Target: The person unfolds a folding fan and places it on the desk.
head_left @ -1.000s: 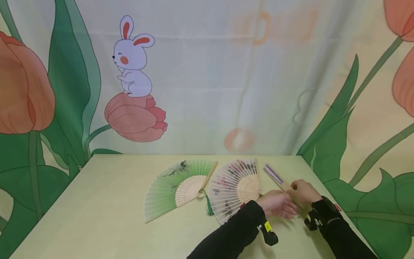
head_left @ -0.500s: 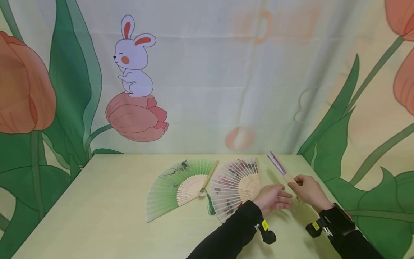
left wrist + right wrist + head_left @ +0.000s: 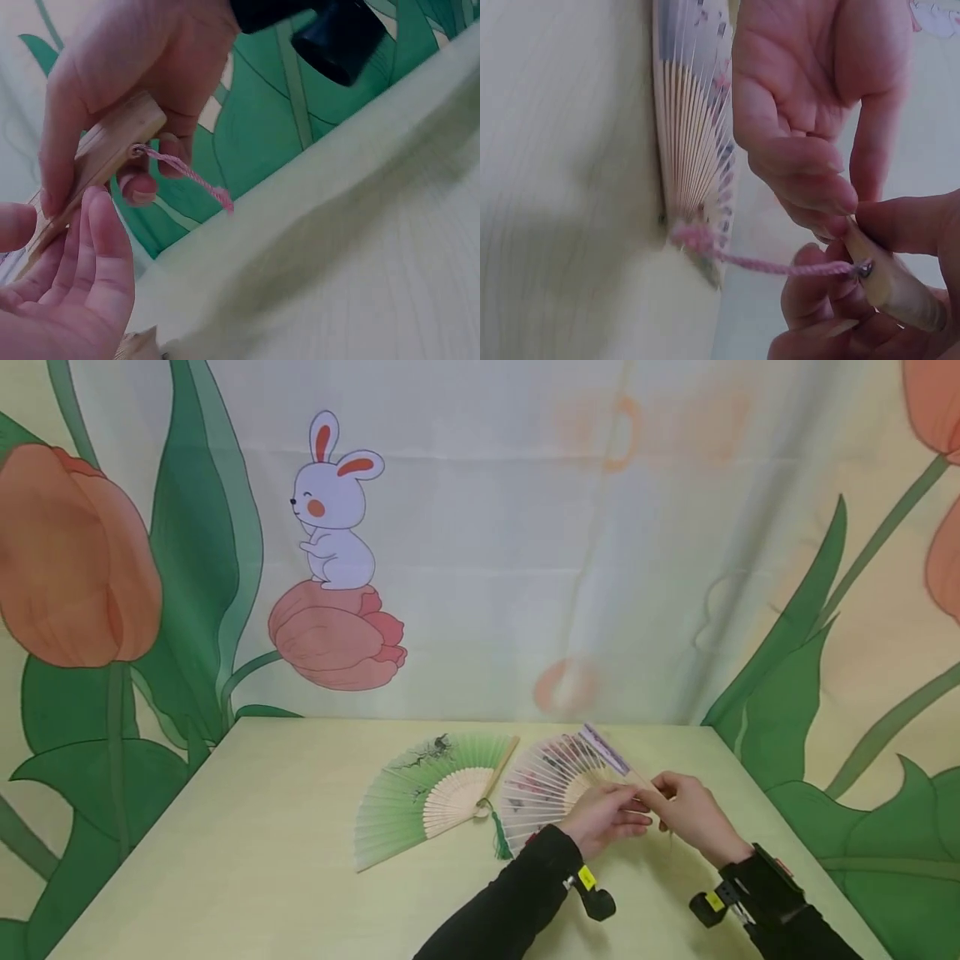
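A closed folding fan (image 3: pixel 606 752) with a purple-edged leaf and pale wooden guards is held up, slanting over the pink flowered fan. My right hand (image 3: pixel 693 818) grips its wooden handle end between thumb and fingers. From the other side my left hand (image 3: pixel 603 818) has its fingers under the wood and its thumb over it, seen in the left wrist view, where the left hand (image 3: pixel 71 300) is at lower left. A pink cord (image 3: pixel 187 174) hangs from the rivet. Below, the pink flowered fan (image 3: pixel 536 781) lies spread on the table, partly hidden by my left hand.
Left of the flowered fan lies a spread green fan (image 3: pixel 408 802) with a green tassel (image 3: pixel 501 839). Both rest on a pale yellow table (image 3: pixel 247 860). Behind it hangs a cloth (image 3: pixel 480 568) printed with tulips and a rabbit.
My right hand has lifted the closed fan off the table and moved it left, over the flowered fan. My left hand has come to hold its wooden part. The head view has shifted slightly.
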Tool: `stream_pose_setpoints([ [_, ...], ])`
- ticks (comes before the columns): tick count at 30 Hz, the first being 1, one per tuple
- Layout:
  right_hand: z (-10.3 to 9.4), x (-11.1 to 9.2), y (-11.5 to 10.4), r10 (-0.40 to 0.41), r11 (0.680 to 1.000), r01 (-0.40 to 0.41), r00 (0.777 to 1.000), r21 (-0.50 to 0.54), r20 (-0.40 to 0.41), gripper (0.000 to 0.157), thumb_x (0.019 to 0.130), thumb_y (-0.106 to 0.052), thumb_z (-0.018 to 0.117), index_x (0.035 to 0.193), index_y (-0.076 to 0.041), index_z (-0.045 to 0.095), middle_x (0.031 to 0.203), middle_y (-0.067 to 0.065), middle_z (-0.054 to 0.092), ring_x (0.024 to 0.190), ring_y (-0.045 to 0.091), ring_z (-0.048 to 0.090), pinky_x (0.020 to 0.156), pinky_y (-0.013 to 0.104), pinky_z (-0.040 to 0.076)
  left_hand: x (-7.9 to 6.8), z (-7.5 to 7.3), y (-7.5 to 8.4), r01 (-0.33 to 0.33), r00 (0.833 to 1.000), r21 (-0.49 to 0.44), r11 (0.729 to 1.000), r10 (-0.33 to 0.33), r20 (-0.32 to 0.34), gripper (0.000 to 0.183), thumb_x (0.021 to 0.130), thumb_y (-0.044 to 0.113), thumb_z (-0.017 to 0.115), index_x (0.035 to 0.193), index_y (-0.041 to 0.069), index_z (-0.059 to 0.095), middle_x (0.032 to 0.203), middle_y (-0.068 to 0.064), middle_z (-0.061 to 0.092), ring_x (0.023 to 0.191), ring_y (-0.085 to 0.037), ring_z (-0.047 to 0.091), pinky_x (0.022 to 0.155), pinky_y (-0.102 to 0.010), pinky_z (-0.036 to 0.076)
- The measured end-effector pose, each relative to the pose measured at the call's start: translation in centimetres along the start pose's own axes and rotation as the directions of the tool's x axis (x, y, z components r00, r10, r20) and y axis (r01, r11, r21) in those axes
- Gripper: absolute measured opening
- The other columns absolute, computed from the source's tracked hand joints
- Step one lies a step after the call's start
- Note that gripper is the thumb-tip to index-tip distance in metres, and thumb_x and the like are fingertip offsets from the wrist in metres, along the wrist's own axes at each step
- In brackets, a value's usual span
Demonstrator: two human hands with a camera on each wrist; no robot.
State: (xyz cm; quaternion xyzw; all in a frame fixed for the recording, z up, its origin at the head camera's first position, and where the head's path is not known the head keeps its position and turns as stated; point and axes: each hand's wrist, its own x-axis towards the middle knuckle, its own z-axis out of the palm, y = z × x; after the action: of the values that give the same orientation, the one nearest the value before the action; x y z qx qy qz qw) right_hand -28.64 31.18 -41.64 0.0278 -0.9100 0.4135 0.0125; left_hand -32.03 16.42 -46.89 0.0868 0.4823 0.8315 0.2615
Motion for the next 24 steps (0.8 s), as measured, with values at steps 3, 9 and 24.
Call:
stream_pose_setpoints([
  [3, 1.0, 0.0, -0.9, -0.016, 0.999, 0.016, 1.0, 0.032, 0.011, 0.029, 0.096, -0.028, 0.064, 0.098, 0.0, 0.061, 0.082, 0.01, 0.057, 0.061, 0.022, 0.055, 0.049, 0.029, 0.043, -0.6, -1.0, 0.6, -0.016, 1.0, -0.029, 0.999, 0.016, -0.015, 0.018, 0.101, 0.017, 0.055, 0.103, 0.002, 0.063, 0.086, -0.006, 0.065, 0.07, -0.013, 0.062, 0.068, -0.025, 0.054],
  [9, 3.2, -0.1, -3.1, -0.057, 0.995, 0.053, 0.997, 0.079, 0.048, 0.02, 0.095, -0.021, 0.066, 0.096, -0.001, 0.062, 0.084, 0.009, 0.058, 0.067, 0.02, 0.053, 0.05, 0.028, 0.042, -2.3, -3.5, 2.4, -0.071, 0.997, 0.004, 0.997, 0.071, -0.036, 0.014, 0.101, 0.02, 0.055, 0.096, 0.007, 0.058, 0.084, -0.005, 0.064, 0.073, -0.012, 0.062, 0.066, -0.022, 0.052],
  [24, 8.1, -0.1, -8.8, -0.124, 0.966, 0.098, 0.987, 0.24, 0.099, 0.033, 0.1, -0.036, 0.056, 0.094, -0.005, 0.063, 0.071, 0.004, 0.05, 0.061, 0.017, 0.045, 0.05, 0.024, 0.033, -7.7, -9.0, 6.9, -0.178, 0.982, 0.192, 0.965, 0.187, -0.032, 0.019, 0.1, 0.024, 0.055, 0.098, 0.005, 0.06, 0.075, -0.002, 0.06, 0.065, -0.01, 0.057, 0.064, -0.023, 0.052],
])
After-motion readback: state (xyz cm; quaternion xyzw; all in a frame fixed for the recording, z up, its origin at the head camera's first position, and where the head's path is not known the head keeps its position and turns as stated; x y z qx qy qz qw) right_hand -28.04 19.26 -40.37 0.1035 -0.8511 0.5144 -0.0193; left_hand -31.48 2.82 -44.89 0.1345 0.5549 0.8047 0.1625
